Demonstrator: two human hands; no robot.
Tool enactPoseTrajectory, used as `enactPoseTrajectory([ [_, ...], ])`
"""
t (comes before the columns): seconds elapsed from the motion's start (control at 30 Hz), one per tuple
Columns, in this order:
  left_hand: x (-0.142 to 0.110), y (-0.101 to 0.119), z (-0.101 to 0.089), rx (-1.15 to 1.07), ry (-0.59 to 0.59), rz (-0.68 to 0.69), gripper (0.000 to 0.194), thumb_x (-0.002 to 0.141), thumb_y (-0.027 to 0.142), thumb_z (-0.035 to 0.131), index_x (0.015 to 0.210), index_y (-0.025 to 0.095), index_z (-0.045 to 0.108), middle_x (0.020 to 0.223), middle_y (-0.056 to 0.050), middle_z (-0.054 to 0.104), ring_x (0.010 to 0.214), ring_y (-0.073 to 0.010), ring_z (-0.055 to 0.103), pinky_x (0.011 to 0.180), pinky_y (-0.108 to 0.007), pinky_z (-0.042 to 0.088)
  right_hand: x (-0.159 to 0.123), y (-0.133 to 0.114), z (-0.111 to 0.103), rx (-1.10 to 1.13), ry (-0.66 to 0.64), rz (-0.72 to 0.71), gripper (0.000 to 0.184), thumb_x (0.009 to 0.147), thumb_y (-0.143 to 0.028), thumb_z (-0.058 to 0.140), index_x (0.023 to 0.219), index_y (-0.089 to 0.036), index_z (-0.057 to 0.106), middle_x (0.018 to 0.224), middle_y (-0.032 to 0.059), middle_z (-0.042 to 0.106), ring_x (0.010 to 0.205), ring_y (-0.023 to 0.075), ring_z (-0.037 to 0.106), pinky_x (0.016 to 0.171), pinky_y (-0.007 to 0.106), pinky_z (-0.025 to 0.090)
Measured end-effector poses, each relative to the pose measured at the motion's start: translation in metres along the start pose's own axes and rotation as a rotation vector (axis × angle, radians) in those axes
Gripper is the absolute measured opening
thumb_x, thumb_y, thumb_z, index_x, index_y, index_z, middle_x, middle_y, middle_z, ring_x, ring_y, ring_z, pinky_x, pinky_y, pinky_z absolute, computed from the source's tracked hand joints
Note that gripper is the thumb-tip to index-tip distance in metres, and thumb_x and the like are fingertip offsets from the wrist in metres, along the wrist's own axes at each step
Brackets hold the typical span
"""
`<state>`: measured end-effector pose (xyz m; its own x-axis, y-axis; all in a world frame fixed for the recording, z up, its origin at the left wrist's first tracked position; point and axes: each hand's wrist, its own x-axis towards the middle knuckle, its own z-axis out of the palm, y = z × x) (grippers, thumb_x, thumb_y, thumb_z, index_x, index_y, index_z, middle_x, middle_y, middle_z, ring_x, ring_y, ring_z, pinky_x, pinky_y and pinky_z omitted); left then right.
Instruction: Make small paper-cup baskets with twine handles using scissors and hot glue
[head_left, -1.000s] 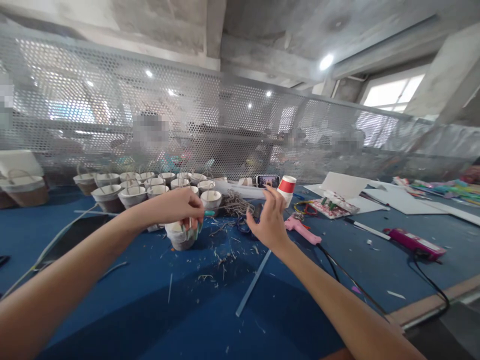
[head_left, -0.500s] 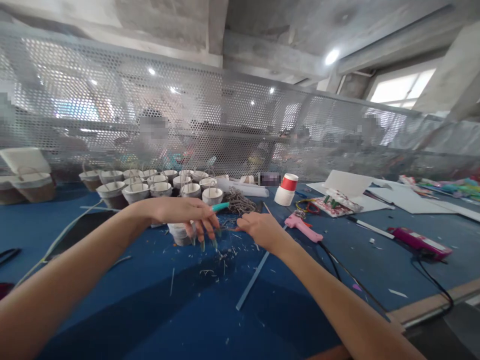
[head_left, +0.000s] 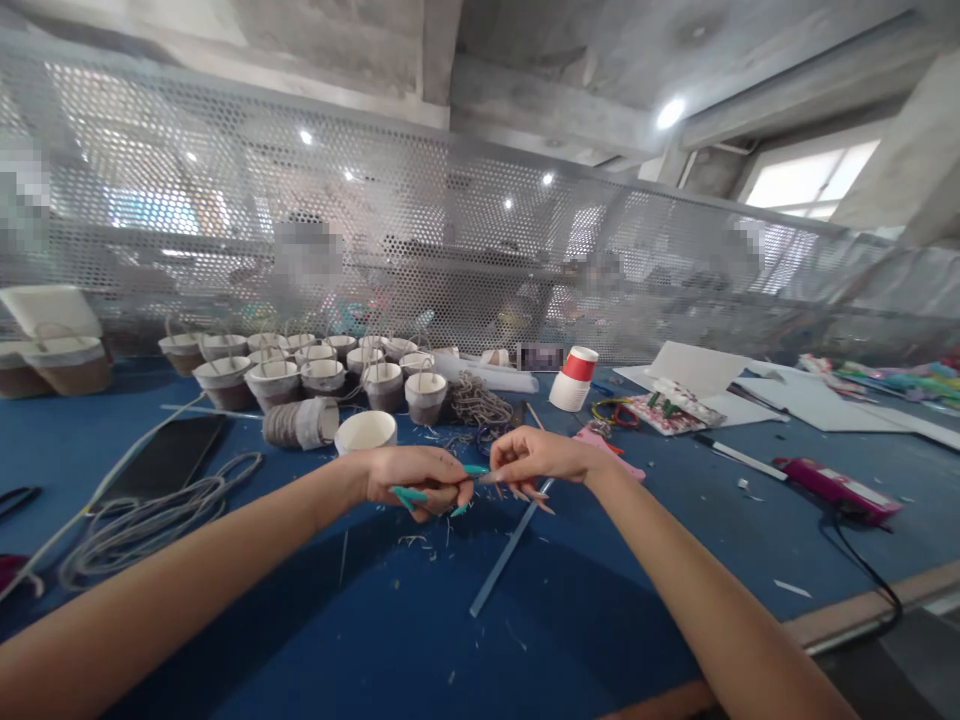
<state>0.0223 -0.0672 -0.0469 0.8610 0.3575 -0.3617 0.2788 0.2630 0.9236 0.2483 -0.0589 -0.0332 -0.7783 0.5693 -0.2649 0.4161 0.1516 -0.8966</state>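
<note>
My left hand [head_left: 424, 480] is closed around teal-handled scissors [head_left: 409, 496], whose teal parts show on both sides of the fingers. My right hand [head_left: 536, 462] meets it in front of me, thumb and forefinger pinched at the scissors' far end. What lies in that pinch is too small to make out. Just behind my left hand stands a white paper cup [head_left: 366, 432], its lower part hidden by the wrist. Beside it a cord-wrapped cup [head_left: 298, 424] lies on its side.
Several small handled buckets [head_left: 274, 382] stand in rows at the back left. A tangle of grey cord [head_left: 480, 402], a red and white cup stack [head_left: 574, 378] and a pink glue gun [head_left: 600, 442], partly hidden, lie beyond my hands. Coiled cord [head_left: 161, 520] is at left, a purple device [head_left: 836, 487] at right.
My right hand has closed from an open pose and come to meet my left hand. My left hand has moved right and nearer with the scissors, uncovering the cups behind it.
</note>
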Motion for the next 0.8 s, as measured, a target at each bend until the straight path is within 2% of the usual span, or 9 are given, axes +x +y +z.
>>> enactPoseTrajectory([
  [0.07, 0.005, -0.011, -0.003, -0.097, -0.066, 0.036, 0.029, 0.084, 0.033, 0.046, 0.071, 0.012, 0.061, 0.036, 0.004, 0.035, 0.032, -0.0079, 0.024, 0.035, -0.02, 0.027, -0.003, 0.001, -0.003, 0.117, -0.162, 0.082, 0.031, 0.074, -0.042, 0.063, 0.081, -0.013, 0.058, 0.058, -0.0029, 0.06, 0.038, 0.0054, 0.05, 0.04, 0.017, 0.042],
  [0.13, 0.009, -0.021, -0.004, -0.184, -0.101, 0.069, 0.025, 0.083, 0.029, 0.048, 0.071, 0.012, 0.061, 0.035, 0.005, 0.035, 0.031, -0.0077, 0.023, 0.035, -0.021, 0.027, -0.003, 0.002, -0.003, 0.191, -0.239, 0.121, 0.034, 0.074, -0.042, 0.064, 0.085, -0.01, 0.06, 0.06, -0.0007, 0.063, 0.04, 0.0067, 0.054, 0.04, 0.017, 0.044],
  [0.27, 0.012, -0.034, -0.005, -0.379, -0.152, 0.127, 0.02, 0.083, 0.025, 0.051, 0.07, 0.012, 0.058, 0.032, 0.008, 0.026, 0.029, -0.0049, 0.014, 0.034, -0.017, 0.021, 0.006, 0.01, 0.001, 0.358, -0.253, 0.085, 0.033, 0.074, -0.041, 0.064, 0.083, -0.009, 0.059, 0.058, 0.0, 0.064, 0.038, 0.0072, 0.055, 0.037, 0.015, 0.043],
  [0.4, 0.011, -0.037, -0.007, -0.462, -0.174, 0.151, 0.017, 0.082, 0.022, 0.051, 0.071, 0.011, 0.058, 0.033, 0.009, 0.023, 0.029, -0.0044, 0.012, 0.035, -0.017, 0.019, 0.015, 0.018, 0.006, 0.457, -0.27, 0.02, 0.032, 0.076, -0.037, 0.062, 0.087, -0.008, 0.059, 0.055, -0.0005, 0.062, 0.035, 0.0073, 0.052, 0.032, 0.014, 0.038],
  [0.53, 0.012, -0.039, -0.009, -0.537, -0.121, 0.208, 0.024, 0.082, 0.026, 0.049, 0.064, 0.012, 0.056, 0.036, 0.007, 0.022, 0.033, -0.0058, 0.016, 0.037, -0.017, 0.024, 0.021, 0.022, 0.011, 0.548, -0.241, -0.09, 0.031, 0.077, -0.038, 0.06, 0.086, -0.008, 0.06, 0.054, 0.0006, 0.06, 0.037, 0.0085, 0.051, 0.033, 0.015, 0.037],
  [0.63, 0.014, -0.042, -0.01, -0.567, -0.065, 0.251, 0.023, 0.081, 0.029, 0.051, 0.067, 0.012, 0.058, 0.038, 0.006, 0.022, 0.039, -0.0075, 0.024, 0.044, -0.018, 0.031, 0.024, 0.024, 0.014, 0.625, -0.222, -0.143, 0.033, 0.076, -0.039, 0.061, 0.087, -0.008, 0.061, 0.056, 0.0007, 0.058, 0.044, 0.0098, 0.052, 0.036, 0.017, 0.04],
  [0.8, 0.014, -0.043, -0.011, -0.603, -0.004, 0.292, 0.022, 0.08, 0.033, 0.053, 0.074, 0.013, 0.06, 0.049, 0.004, 0.032, 0.048, -0.0091, 0.036, 0.053, -0.022, 0.04, 0.025, 0.022, 0.018, 0.74, -0.217, -0.184, 0.029, 0.077, -0.036, 0.059, 0.089, -0.009, 0.061, 0.057, -0.0006, 0.053, 0.048, 0.0105, 0.048, 0.037, 0.019, 0.038],
])
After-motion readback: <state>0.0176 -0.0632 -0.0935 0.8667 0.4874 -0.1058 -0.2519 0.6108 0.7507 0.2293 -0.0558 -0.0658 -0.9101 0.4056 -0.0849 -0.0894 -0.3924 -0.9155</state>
